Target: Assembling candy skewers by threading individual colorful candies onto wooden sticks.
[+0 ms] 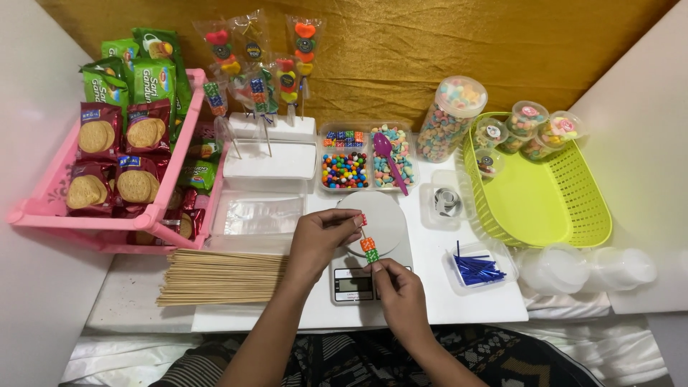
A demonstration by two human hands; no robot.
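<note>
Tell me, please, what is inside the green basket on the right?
The green basket holds lidded cups of sweets along its far end; the rest shows bare mesh. Whatever lies beneath the cups is hidden.

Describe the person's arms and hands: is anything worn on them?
Both forearms are bare, with no sleeves showing. The left hand and right hand wear no gloves; no rings, watch or bracelets are visible. Below the arms, dark patterned cloth covers the lap.
</note>
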